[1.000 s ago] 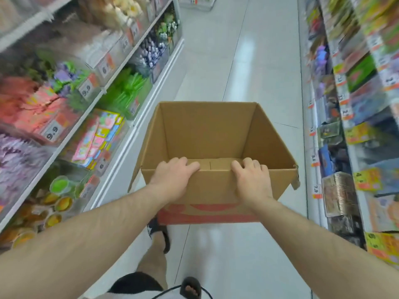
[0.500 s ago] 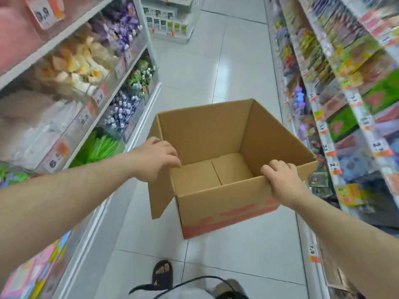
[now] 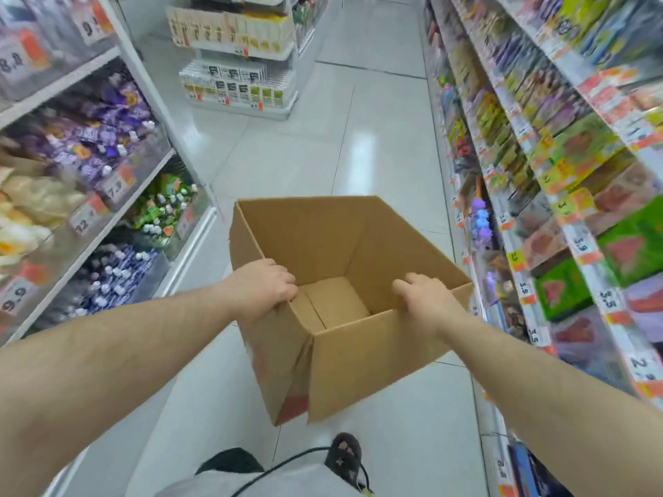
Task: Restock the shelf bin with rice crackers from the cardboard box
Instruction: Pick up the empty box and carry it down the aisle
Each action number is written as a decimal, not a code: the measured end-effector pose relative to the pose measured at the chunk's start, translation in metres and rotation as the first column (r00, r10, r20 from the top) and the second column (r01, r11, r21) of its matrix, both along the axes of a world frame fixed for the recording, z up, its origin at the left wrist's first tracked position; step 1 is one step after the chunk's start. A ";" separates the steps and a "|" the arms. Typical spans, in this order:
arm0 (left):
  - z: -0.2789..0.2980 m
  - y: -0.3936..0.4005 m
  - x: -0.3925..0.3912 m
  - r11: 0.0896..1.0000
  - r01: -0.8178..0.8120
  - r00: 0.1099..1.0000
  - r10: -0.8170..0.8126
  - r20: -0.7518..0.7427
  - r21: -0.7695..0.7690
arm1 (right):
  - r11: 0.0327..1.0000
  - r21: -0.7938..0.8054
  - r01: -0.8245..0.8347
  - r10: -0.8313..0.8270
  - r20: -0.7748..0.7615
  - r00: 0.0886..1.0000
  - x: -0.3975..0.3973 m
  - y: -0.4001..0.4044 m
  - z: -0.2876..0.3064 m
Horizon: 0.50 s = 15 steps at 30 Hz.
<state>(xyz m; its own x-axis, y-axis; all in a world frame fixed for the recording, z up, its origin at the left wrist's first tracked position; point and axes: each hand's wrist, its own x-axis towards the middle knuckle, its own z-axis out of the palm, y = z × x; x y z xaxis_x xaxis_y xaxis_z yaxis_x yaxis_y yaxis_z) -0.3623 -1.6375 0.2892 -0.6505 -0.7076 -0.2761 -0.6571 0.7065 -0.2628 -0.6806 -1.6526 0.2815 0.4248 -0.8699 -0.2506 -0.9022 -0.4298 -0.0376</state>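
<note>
Nearest you, a black cable (image 3: 287, 460) loops across your lap just above your sandalled foot (image 3: 344, 451) on the tiled floor (image 3: 394, 443); with the box blocking your view downward, you could catch it mid-stride. Your left hand (image 3: 263, 286) curls over the near-left rim of the cardboard box (image 3: 358, 353), and your right hand (image 3: 423, 299) hooks its fingers over the near-right rim, so both are gripping the box, which hangs in the air above the aisle floor, tipped with one corner pointing down at you. That tilt is the main risk: you hold it only by thin rim edges, and a fold or a slip there would probably drop it. Inside, the bottom flaps show bare and no rice crackers are visible, so the box looks emptied; you may be carrying nothing worth restocking. Beyond, the left shelf (image 3: 89, 224) holds clear bins of wrapped sweets close to your elbow, and the right shelf (image 3: 516, 267) crowds in too; swinging the box could knock packets loose. Farther off stands an end display (image 3: 236, 77). I cannot tell which bin takes the crackers.
</note>
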 end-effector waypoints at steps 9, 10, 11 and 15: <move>0.009 -0.186 -0.104 0.967 -0.256 0.961 0.255 -0.106 0.001 | 0.992 -0.123 0.010 -0.011 -0.006 1.000 0.073 -0.156 0.025; 0.005 -0.206 -0.104 0.958 -0.286 0.950 0.285 -0.129 0.010 | 0.982 -0.190 0.005 -0.010 -0.023 1.000 0.074 -0.179 0.019; 0.001 -0.228 -0.102 0.951 -0.310 0.936 0.309 -0.167 0.022 | 0.971 -0.238 -0.008 0.003 -0.023 1.000 0.076 -0.203 0.014; -0.014 -0.315 -0.075 0.906 -0.403 0.834 0.421 -0.358 0.128 | 0.954 -0.292 -0.076 0.081 0.006 0.997 0.082 -0.304 0.001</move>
<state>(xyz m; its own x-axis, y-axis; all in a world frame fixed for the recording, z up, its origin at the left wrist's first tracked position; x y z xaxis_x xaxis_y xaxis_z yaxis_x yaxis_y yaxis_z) -0.4372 -1.9529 0.2755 -0.3616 -0.9254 -0.1134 -0.9316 0.3539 0.0824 -0.5990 -1.9566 0.2824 0.4970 -0.8676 0.0167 -0.8654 -0.4941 0.0835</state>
